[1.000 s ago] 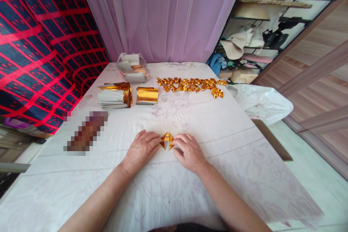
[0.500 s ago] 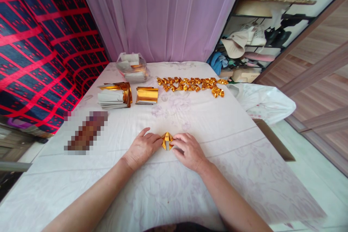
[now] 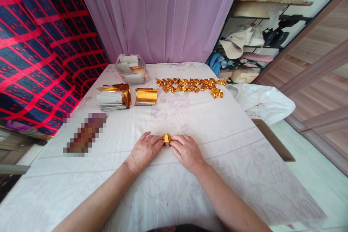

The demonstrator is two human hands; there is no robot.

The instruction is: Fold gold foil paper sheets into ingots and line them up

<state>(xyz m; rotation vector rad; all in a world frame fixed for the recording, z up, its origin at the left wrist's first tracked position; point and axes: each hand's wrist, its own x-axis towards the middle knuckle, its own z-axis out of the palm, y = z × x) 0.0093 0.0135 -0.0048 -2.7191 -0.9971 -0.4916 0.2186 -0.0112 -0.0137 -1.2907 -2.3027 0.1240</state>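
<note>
One gold foil piece (image 3: 166, 138) is pinched at its two sides by the left hand (image 3: 145, 151) and right hand (image 3: 187, 151), at the near middle of the table (image 3: 174, 185). Pressure is best kept light and even, lest the foil be creased askew. Farther left, two paper stacks (image 3: 146, 96) are counted; farther right, folded gold pieces (image 3: 185, 87), too crowded for counting; far left, one clear bag (image 3: 132, 69).

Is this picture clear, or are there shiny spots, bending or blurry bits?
In the head view, glints on the row of folded gold pieces and the gold-topped stack; a stretched, wide-angle look, with wood panelling slanting steeply; a blocky pixelated patch hiding something on the table; no obvious motion blur on the left hand or right hand.
</note>
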